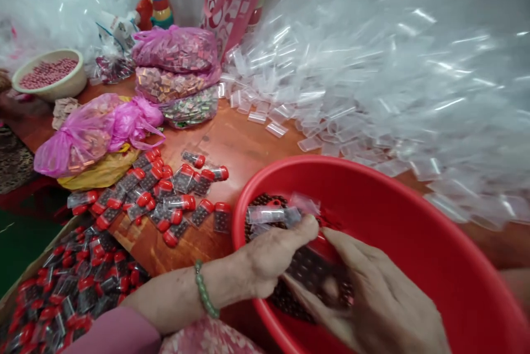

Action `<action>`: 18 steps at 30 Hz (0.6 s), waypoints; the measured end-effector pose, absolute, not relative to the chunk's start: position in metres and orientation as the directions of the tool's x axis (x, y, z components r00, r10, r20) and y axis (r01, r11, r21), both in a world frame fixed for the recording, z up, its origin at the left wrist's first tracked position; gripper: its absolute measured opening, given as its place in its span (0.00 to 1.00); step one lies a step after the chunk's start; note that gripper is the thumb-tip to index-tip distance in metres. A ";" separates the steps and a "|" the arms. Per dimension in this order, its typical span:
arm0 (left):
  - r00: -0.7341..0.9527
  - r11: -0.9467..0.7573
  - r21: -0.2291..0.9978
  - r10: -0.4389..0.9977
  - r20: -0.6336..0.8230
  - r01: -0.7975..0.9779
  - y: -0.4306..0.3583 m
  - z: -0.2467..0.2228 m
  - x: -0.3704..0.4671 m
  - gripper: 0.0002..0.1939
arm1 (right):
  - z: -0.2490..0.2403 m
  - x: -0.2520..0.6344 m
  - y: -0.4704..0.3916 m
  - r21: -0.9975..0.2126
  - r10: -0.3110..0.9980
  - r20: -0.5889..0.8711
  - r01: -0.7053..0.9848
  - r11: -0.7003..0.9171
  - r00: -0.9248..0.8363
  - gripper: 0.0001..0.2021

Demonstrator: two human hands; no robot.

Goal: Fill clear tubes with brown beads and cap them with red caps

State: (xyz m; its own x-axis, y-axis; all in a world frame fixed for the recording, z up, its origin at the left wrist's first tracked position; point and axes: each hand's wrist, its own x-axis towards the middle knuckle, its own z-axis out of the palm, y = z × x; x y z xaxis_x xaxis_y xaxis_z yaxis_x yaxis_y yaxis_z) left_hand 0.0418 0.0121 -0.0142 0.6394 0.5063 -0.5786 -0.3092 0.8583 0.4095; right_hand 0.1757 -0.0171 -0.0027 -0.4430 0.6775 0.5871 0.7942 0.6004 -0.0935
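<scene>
Both of my hands are inside the near left part of a large red basin point(414, 205). My left hand point(265, 257), with a green bead bracelet at the wrist, is closed, its thumb on top and its fingers mostly hidden. Facing it, my right hand point(381, 293) is curled and somewhat blurred. Between them is a small clear case of dark beads point(312, 271), with red at its upper edge; both hands grip it. Loose brown beads point(285, 301) lie beneath the hands. Empty clear cases point(265, 214) rest on the beads by my left thumb.
Red-capped filled cases point(178, 202) lie on the wooden table, and many more fill a box point(83, 282) at lower left. Clear empty cases point(351, 78) are heaped along the right. Pink bags point(178, 50) and a bowl of pink beads point(68, 86) stand behind.
</scene>
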 end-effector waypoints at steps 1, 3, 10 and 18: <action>0.637 0.874 0.379 0.482 -0.601 -0.304 0.012 -0.011 0.043 0.28 | -0.001 0.174 -0.017 -0.100 0.680 0.581 0.789 0.606 -0.448 0.34; 0.598 0.867 0.373 0.497 -0.629 -0.329 0.011 -0.004 0.045 0.24 | 0.002 0.172 -0.017 -0.092 0.668 0.584 0.780 0.620 -0.462 0.35; 0.426 0.713 0.578 0.701 -0.572 -0.397 0.006 0.000 0.046 0.17 | 0.002 0.168 -0.019 -0.003 0.639 0.595 0.794 0.608 -0.487 0.32; 0.453 0.672 0.634 0.735 -0.505 -0.383 0.007 -0.006 0.046 0.18 | 0.000 0.167 -0.016 -0.030 0.628 0.605 0.774 0.633 -0.490 0.31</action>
State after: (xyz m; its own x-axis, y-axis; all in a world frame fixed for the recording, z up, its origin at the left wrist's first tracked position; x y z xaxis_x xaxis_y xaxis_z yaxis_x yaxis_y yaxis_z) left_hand 0.0461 0.0065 -0.0056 0.4530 0.7349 -0.5047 -0.3828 0.6716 0.6343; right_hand 0.1670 -0.0165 0.0004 -0.4896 0.6277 0.6052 0.7737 0.6328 -0.0304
